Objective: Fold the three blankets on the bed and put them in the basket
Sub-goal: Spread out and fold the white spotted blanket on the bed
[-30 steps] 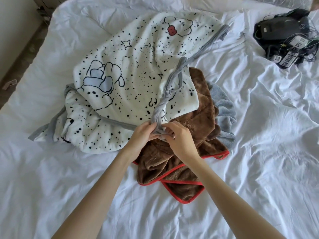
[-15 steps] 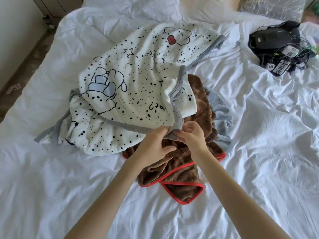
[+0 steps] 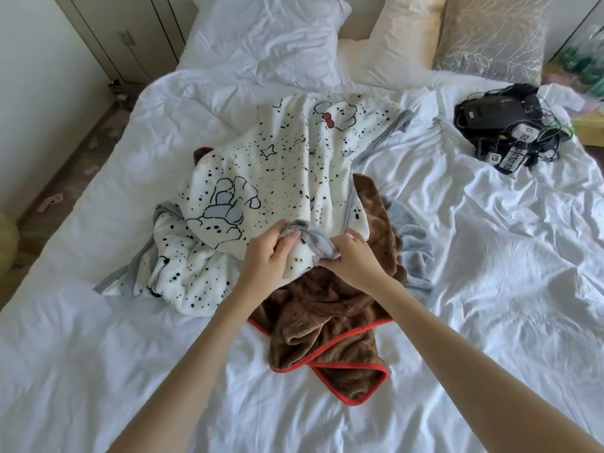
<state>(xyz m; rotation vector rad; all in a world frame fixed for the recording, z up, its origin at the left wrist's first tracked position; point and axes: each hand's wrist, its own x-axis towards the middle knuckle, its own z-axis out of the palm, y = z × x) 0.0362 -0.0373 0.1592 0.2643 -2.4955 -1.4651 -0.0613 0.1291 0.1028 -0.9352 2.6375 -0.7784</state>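
Gripping bunched grey-trimmed corner of spotted blanket [image 3: 277, 178] with left hand [image 3: 265, 260] and right hand [image 3: 357, 263], directly over brown blanket [image 3: 327, 325].

Three blankets are there: white blanket [image 3: 287, 178], brown blanket [image 3: 327, 322], grey blanket [image 3: 411, 237]. Also three pillows [image 3: 261, 37] [image 3: 398, 37] [image 3: 490, 37], one left hand [image 3: 264, 259], one right hand [image 3: 356, 266].

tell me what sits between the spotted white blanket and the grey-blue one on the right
The brown red-trimmed blanket lies between the spotted white blanket and the grey-blue blanket, head view.
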